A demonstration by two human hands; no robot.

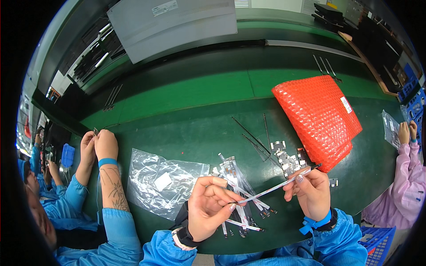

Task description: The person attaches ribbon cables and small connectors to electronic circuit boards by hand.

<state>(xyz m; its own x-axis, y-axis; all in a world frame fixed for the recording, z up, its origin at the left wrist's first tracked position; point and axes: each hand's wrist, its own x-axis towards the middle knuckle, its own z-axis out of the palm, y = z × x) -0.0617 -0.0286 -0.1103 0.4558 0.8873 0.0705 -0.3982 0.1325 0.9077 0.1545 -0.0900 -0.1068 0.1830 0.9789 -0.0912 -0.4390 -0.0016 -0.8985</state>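
Observation:
A thin white ribbon cable [270, 189] with dark ends stretches between my two hands, rising a little to the right. My left hand [211, 206] pinches its left end between thumb and fingers. Near its other end, my right hand [309, 193] grips it, and the black tip sticks out above the fingers. Under and between the hands lies a loose pile of similar ribbon cables [239, 177] on the green table [199, 117]. Just beyond my right hand are several small circuit boards [288, 162], with a few thin black cables [250, 128] lying beside them.
A red bubble-wrap bag [317, 117] sits at the right behind the boards. Left of the cables lies a clear plastic bag [153, 181]. A co-worker's hands [100, 146] work at the left; another person's hands [407, 132] are at the far right, near a clear bag [390, 128].

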